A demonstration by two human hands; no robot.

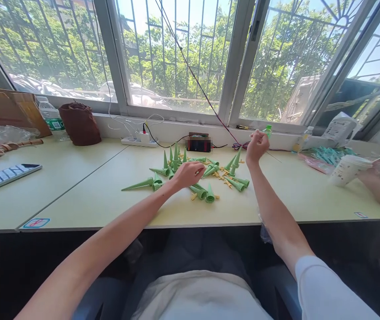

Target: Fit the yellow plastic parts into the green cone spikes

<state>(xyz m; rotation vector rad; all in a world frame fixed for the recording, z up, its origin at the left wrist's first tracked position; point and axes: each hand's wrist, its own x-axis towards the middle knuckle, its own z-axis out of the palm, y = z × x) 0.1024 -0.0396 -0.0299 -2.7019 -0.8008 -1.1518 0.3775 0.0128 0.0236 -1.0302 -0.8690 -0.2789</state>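
Note:
My left hand (190, 173) hovers over a loose pile of green plastic cones (210, 194), its fingers curled together. Whatever it may pinch is too small to make out. Small yellow plastic pieces (228, 181) lie scattered among the cones. Some cones stand upright (176, 158), others rest on their sides, such as a long one (138, 184) at the left of the pile. Raised to the right of the pile, my right hand (257, 146) is closed with its fingertips pressed together; its contents, if any, are hidden. Just beyond it shows a green bottle top (268, 129).
Behind the pile are a dark phone-like device (199, 143) and a white power strip (140, 141) with cables. A brown bag (79, 123), water bottle (53, 118) and tablet-like device (6, 178) are at left. At right, another person's hand (373, 178) is beside a white cup (348, 170).

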